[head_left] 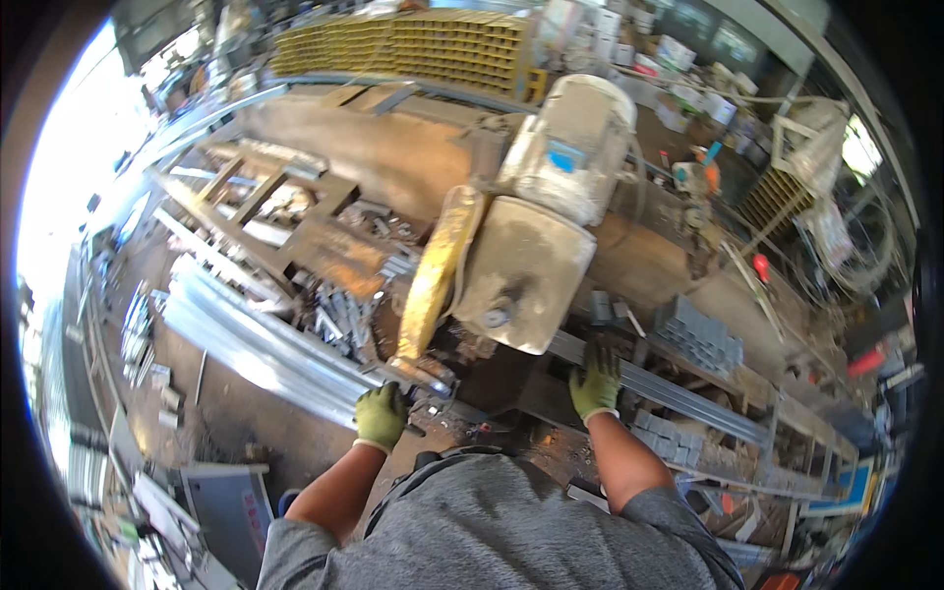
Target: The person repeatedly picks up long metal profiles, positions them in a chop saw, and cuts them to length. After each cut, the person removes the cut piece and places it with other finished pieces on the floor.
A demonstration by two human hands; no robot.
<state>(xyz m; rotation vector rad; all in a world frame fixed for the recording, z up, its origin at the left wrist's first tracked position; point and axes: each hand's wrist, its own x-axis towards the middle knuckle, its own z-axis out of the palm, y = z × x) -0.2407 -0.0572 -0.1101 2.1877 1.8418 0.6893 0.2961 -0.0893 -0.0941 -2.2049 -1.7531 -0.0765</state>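
- The left hand [381,415], in a green glove, is closed around the near end of a bundle of long silvery metal strips [256,344] — the bundle runs away to the left, over the dirt floor.
- The right hand [595,382], gloved the same, lies flat with fingers spread on a grey metal rail [678,393] that runs off to the right.
- Between the hands stands a cut-off saw [521,265] with a dusty cream housing and a yellow guard [433,280], blocking the view of where the strips meet the rail.
- Just right of the saw, a stack of short grey cut pieces [700,334] sits above the rail.
- Left of the saw, loose offcuts [339,315] lie heaped beside a rusty frame [285,216].
- Far back — yellow racks [403,47].
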